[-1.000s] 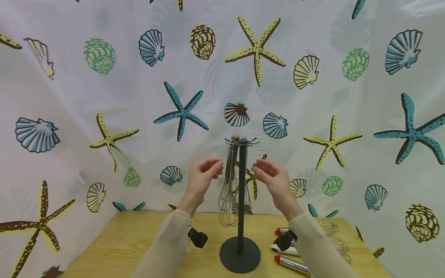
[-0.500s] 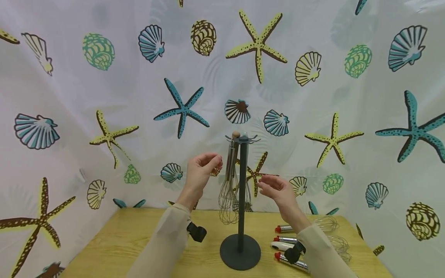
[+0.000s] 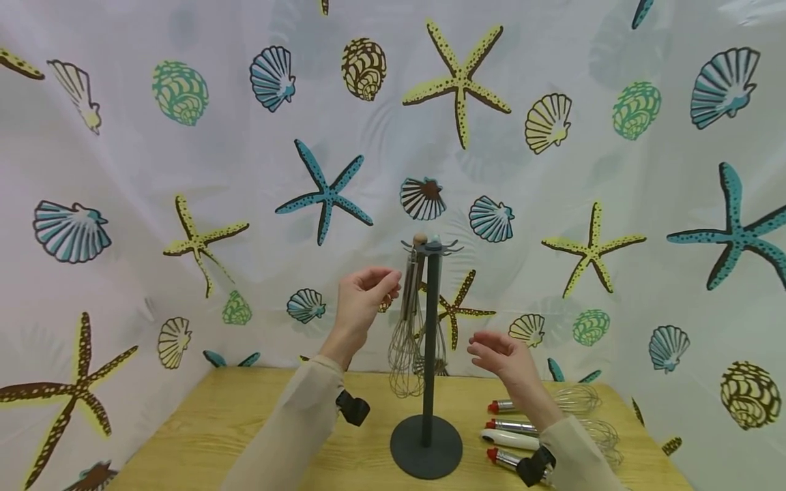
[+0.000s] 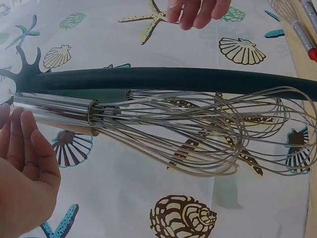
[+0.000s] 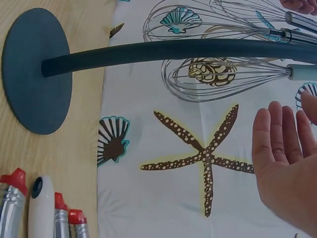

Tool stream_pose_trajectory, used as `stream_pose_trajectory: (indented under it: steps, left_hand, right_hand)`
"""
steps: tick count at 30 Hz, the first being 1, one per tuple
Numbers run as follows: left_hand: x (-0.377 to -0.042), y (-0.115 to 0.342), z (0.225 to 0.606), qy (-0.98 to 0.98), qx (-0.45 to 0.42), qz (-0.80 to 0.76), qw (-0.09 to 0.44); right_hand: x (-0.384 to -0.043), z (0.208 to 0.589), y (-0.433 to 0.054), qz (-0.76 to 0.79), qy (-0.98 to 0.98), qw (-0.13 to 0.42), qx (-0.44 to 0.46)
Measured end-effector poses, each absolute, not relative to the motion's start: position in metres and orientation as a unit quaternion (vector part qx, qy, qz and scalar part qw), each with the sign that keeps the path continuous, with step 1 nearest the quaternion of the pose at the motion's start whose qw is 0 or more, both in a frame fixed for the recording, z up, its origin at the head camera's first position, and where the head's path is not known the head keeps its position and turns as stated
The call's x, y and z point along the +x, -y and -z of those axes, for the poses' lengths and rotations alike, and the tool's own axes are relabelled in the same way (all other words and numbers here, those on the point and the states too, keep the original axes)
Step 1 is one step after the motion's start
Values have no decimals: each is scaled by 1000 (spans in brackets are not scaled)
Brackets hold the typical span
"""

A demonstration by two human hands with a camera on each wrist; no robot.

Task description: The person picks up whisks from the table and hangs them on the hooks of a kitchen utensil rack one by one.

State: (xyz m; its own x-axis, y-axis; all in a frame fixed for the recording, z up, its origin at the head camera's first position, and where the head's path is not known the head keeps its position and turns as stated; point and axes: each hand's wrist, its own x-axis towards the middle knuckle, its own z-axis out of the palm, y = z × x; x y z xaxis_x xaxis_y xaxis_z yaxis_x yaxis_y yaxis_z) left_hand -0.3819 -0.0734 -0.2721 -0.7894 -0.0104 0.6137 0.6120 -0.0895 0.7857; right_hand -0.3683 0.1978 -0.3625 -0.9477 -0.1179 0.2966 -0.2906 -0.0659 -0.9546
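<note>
A dark stand (image 3: 432,327) with a ring of hooks on top carries several hanging whisks. A whisk with a shiny metal handle (image 4: 54,108) hangs on the left hand's side, and one with a pale green handle (image 5: 303,72) hangs on the other side. My left hand (image 3: 361,307) is beside the metal handle, fingertips close to its upper end, fingers loosely bent with nothing in them. To the right of the pole and lower, my right hand (image 3: 508,358) is in the air with relaxed, slightly spread fingers, holding nothing.
On the table's right side lie several whisks, some with red-tipped metal handles (image 3: 505,459) and one with a white handle (image 3: 511,440). The stand's round base (image 3: 426,464) rests on the wooden table (image 3: 245,423). A shell-patterned curtain (image 3: 245,170) encloses the back and sides.
My right hand has moved down and to the right, away from the pole. My left hand has shifted slightly up, staying beside the hanging whisks.
</note>
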Motion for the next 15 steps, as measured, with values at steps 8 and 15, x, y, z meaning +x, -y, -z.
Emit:
stream_pose_trajectory:
  steps: [8, 15]
  left_hand:
    - [-381, 70, 269, 661, -254, 665, 236]
    - [-382, 66, 269, 663, -268, 649, 261]
  right_hand:
    - [-361, 378, -216, -717, 687, 28, 116]
    - [-362, 397, -238, -687, 720, -9, 102]
